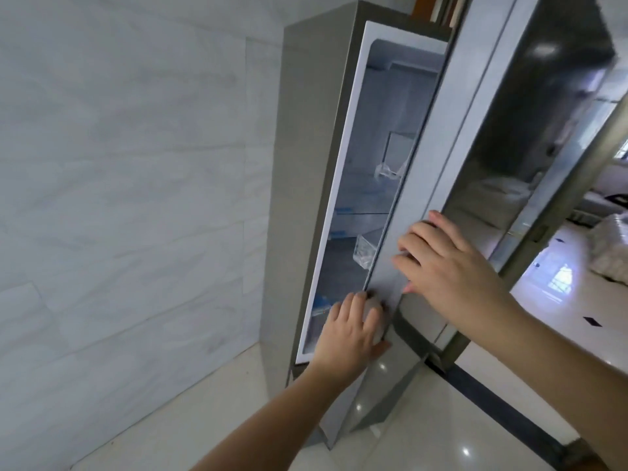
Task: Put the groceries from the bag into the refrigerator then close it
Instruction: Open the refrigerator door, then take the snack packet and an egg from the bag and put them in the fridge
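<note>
A tall grey refrigerator [299, 198] stands against the wall with its upper door [530, 137] ajar by a narrow gap. Through the gap I see white shelves and clear bins [367, 249], with no groceries that I can make out. My left hand [350, 329] lies on the door's grey side edge near its lower corner, fingers reaching to the inner seal. A little higher, my right hand [441, 260] rests on the same edge, fingers spread and fairly straight. Neither hand holds anything.
A pale marble-tiled wall [119, 198] fills the left. The glossy white floor [424, 436] has a dark strip running to the right. A white crumpled bundle [611, 243], perhaps a bag, lies on the floor at far right.
</note>
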The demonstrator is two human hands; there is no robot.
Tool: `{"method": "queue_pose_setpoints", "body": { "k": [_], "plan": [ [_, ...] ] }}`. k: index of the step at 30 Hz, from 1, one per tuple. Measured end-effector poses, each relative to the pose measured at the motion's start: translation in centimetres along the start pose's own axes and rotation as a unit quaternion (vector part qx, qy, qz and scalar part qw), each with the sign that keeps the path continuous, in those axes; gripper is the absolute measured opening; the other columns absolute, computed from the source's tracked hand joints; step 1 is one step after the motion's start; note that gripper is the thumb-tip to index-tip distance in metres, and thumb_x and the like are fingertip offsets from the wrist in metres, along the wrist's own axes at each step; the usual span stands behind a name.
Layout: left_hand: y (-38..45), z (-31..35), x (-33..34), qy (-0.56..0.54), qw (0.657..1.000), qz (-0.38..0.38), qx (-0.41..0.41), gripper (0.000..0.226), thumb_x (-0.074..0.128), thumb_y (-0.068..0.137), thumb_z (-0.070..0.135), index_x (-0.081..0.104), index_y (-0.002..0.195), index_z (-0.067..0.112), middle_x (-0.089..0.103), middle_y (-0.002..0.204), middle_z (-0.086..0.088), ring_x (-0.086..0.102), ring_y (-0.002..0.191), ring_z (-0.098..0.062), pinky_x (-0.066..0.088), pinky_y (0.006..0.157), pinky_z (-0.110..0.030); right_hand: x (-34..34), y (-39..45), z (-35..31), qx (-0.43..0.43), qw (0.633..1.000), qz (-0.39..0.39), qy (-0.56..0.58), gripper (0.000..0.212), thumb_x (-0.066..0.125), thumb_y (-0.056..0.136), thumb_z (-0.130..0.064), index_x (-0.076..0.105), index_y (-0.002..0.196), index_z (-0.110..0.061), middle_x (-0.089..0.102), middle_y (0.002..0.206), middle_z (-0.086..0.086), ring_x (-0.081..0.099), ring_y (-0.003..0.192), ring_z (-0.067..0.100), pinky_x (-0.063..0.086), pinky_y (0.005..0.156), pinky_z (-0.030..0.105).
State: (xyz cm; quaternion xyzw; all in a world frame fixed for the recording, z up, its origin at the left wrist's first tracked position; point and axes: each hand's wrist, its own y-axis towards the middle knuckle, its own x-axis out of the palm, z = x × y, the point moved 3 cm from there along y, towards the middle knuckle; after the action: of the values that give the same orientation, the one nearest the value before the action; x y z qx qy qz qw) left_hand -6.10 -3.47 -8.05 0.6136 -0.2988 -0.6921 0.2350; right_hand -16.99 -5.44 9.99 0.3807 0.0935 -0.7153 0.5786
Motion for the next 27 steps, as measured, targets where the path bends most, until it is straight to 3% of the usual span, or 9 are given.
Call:
{"method": "queue_pose_setpoints", "body": {
  "k": [3, 8, 14, 18, 20, 24, 27],
  "plan": [
    [-1.0, 1.4, -0.2, 0.003, 0.997, -0.008, 0.071, 0.061, 0.067, 0.077, 0.054, 0.051, 0.124, 0.017, 0.056, 0.128, -0.015, 0.055, 0.116, -0.029, 0.051, 0.093, -0.04, -1.0, -2.9, -0.1, 0.027, 0.999, -0.018, 0.0, 0.038, 0.063, 0.083, -0.046, 0.065, 0.097, -0.011, 0.062, 0.102, 0.012, 0.057, 0.106, 0.033, 0.021, 0.115, 0.052],
    [-1.4, 1.8, -0.2, 0.005, 0.986, -0.01, 0.165, 0.047, 0.059, 0.085, 0.048, 0.055, 0.121, 0.018, 0.059, 0.128, -0.011, 0.052, 0.115, -0.026, 0.046, 0.091, -0.036, -2.1, -6.8, -0.6, 0.141, 0.989, -0.023, 0.041, 0.037, 0.045, 0.096, -0.037, 0.067, 0.101, -0.008, 0.065, 0.102, 0.015, 0.058, 0.103, 0.034, 0.029, 0.111, 0.051],
    [-1.0, 1.3, -0.6, -0.035, 0.984, -0.029, 0.17, 0.036, 0.058, 0.09, 0.038, 0.057, 0.121, 0.02, 0.06, 0.132, -0.007, 0.051, 0.121, -0.023, 0.043, 0.098, -0.036, -3.8, -10.0, -1.8, 0.311, 0.946, -0.042, 0.081, 0.038, 0.045, 0.093, -0.034, 0.07, 0.1, -0.006, 0.069, 0.095, 0.015, 0.06, 0.096, 0.035, 0.034, 0.103, 0.051],
    [-0.1, 1.5, -0.1, -0.056, 0.986, -0.049, 0.152, 0.046, 0.071, 0.082, 0.032, 0.057, 0.123, 0.017, 0.06, 0.134, -0.009, 0.055, 0.124, -0.027, 0.046, 0.1, -0.039, -2.5, -10.2, -2.5, 0.311, 0.941, -0.025, 0.129, 0.03, 0.057, 0.089, -0.031, 0.069, 0.104, -0.009, 0.068, 0.1, 0.011, 0.061, 0.098, 0.03, 0.041, 0.098, 0.047],
    [0.4, 1.8, 0.2, -0.058, 0.984, -0.063, 0.158, 0.046, 0.068, 0.086, 0.032, 0.054, 0.127, 0.016, 0.058, 0.137, -0.011, 0.054, 0.127, -0.029, 0.045, 0.103, -0.043, -0.8, -9.7, -2.8, 0.287, 0.946, -0.031, 0.148, 0.031, 0.053, 0.089, -0.03, 0.067, 0.108, -0.009, 0.065, 0.105, 0.01, 0.058, 0.101, 0.028, 0.043, 0.096, 0.043],
    [1.5, 2.5, 0.2, -0.005, 0.986, -0.103, 0.13, 0.047, 0.042, 0.094, 0.041, 0.055, 0.131, 0.016, 0.055, 0.141, -0.01, 0.049, 0.133, -0.029, 0.032, 0.113, -0.044, 3.3, -9.9, -2.6, 0.268, 0.949, -0.069, 0.151, 0.045, 0.049, 0.092, -0.033, 0.056, 0.128, -0.008, 0.059, 0.124, 0.011, 0.053, 0.116, 0.028, 0.041, 0.103, 0.044],
    [2.8, 3.5, 0.8, 0.013, 0.988, -0.112, 0.102, 0.05, 0.054, 0.091, 0.04, 0.053, 0.136, 0.017, 0.052, 0.144, -0.009, 0.045, 0.136, -0.029, 0.021, 0.115, -0.044, 5.5, -11.6, -2.0, 0.267, 0.952, -0.097, 0.117, 0.053, 0.037, 0.097, -0.039, 0.046, 0.138, -0.007, 0.055, 0.134, 0.012, 0.049, 0.125, 0.028, 0.03, 0.112, 0.045]
  ]
}}
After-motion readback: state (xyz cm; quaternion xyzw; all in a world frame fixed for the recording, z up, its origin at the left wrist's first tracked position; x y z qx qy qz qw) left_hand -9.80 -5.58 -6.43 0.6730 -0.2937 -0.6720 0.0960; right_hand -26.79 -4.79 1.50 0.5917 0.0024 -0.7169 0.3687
